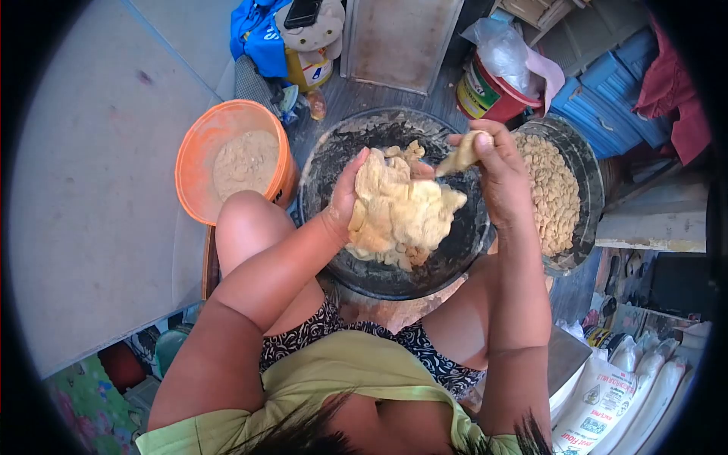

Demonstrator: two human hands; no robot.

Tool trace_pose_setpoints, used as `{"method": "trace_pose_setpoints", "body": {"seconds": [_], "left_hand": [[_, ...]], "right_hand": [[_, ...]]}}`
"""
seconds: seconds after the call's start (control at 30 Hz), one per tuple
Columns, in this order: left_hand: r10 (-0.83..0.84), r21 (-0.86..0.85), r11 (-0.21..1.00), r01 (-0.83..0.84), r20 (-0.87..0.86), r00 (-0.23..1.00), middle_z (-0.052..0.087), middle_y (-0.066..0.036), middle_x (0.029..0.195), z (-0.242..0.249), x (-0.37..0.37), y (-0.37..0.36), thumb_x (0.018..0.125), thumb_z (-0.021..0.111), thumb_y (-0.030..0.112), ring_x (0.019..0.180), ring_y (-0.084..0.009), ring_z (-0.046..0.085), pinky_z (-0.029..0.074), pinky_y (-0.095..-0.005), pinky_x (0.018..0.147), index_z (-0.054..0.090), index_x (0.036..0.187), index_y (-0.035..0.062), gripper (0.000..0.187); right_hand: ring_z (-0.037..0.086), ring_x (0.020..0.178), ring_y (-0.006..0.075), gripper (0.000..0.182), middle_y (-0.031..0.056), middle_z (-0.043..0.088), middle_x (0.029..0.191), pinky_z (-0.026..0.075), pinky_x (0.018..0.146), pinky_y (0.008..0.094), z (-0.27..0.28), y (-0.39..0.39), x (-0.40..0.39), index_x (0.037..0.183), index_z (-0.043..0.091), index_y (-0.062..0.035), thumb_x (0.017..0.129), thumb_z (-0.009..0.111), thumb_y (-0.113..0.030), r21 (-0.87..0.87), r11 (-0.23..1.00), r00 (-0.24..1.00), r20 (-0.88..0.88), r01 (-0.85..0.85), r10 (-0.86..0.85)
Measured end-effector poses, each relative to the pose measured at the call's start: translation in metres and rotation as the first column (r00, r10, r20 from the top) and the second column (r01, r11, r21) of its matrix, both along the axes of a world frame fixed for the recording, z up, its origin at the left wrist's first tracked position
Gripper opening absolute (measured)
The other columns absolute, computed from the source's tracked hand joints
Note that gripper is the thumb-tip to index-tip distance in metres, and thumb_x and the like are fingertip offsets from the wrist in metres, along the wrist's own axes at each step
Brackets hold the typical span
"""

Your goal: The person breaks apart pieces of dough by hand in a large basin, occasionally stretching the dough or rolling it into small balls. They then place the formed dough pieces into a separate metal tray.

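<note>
A big lump of pale yellow dough (398,208) hangs over a dark round basin (462,258) between my knees. My left hand (343,201) grips the lump from its left side. My right hand (493,163) is raised just right of it and pinches a small piece of dough (459,155) pulled from the lump's top. To the right stands a second dark basin (588,174) filled with several small shaped dough pieces (552,193).
An orange bucket (193,178) of beige batter stands to the left. A red paint tin (485,95) with a plastic bag, blue crates (607,98) and a metal tray (398,38) lie beyond. Flour sacks (607,402) sit at lower right.
</note>
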State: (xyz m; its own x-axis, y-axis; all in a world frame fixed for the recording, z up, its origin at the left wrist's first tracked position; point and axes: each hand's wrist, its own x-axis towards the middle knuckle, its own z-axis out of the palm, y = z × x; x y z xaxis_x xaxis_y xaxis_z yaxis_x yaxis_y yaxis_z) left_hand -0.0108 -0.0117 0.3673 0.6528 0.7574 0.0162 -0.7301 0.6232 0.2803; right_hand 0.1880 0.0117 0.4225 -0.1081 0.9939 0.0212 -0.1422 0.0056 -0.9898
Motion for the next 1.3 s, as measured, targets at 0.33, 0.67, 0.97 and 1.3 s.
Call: {"method": "trace_pose_setpoints", "body": {"seconds": [0.33, 0.67, 0.97, 1.3], "left_hand": [[-0.147, -0.014, 0.989, 0.150, 0.133, 0.980, 0.044, -0.026, 0.126, -0.014, -0.003, -0.004, 0.082, 0.029, 0.065, 0.116, -0.0399, 0.046, 0.037, -0.0499, 0.098, 0.036, 0.129, -0.0066, 0.085], [-0.101, -0.042, 0.994, 0.105, 0.094, 0.990, 0.049, -0.026, 0.121, -0.018, -0.007, -0.004, 0.085, 0.033, 0.059, 0.112, -0.0383, 0.049, 0.038, -0.0475, 0.097, 0.045, 0.120, -0.0090, 0.078], [-0.099, -0.095, 0.989, 0.110, 0.112, 0.989, 0.052, -0.027, 0.115, -0.016, -0.006, -0.002, 0.083, 0.033, 0.061, 0.108, -0.0403, 0.051, 0.040, -0.0492, 0.094, 0.044, 0.120, -0.0093, 0.080], [-0.036, -0.060, 0.998, 0.036, -0.014, 0.999, 0.055, -0.027, 0.109, -0.016, -0.007, 0.005, 0.085, 0.038, 0.055, 0.102, -0.0368, 0.056, 0.043, -0.0461, 0.092, 0.049, 0.114, -0.0115, 0.074]], "right_hand": [[0.057, 0.093, 0.0132, 0.033, 0.0069, 0.058, 0.104, 0.047, 0.078, 0.0238, -0.007, -0.003, -0.005, 0.119, 0.051, -0.0040, 0.089, 0.056, -0.017, -0.194, 0.943, 0.960, 0.023, -0.271, 0.280], [0.058, 0.076, 0.0147, 0.025, 0.0057, 0.058, 0.098, 0.046, 0.074, 0.0236, -0.013, 0.004, 0.006, 0.105, 0.061, -0.0013, 0.086, 0.061, -0.017, 0.173, 0.846, 0.685, 0.677, -0.505, 0.270], [0.055, 0.074, 0.0124, 0.025, 0.0024, 0.059, 0.085, 0.046, 0.068, 0.0247, 0.000, 0.006, 0.013, 0.106, 0.059, -0.0018, 0.085, 0.060, -0.015, 0.406, 0.829, 0.801, 0.593, -0.385, 0.081], [0.058, 0.078, 0.0136, 0.015, 0.0075, 0.060, 0.089, 0.050, 0.065, 0.0248, -0.014, 0.020, 0.017, 0.101, 0.055, -0.0006, 0.088, 0.054, -0.008, -0.002, 0.998, 0.998, -0.012, 0.062, -0.062]]}}
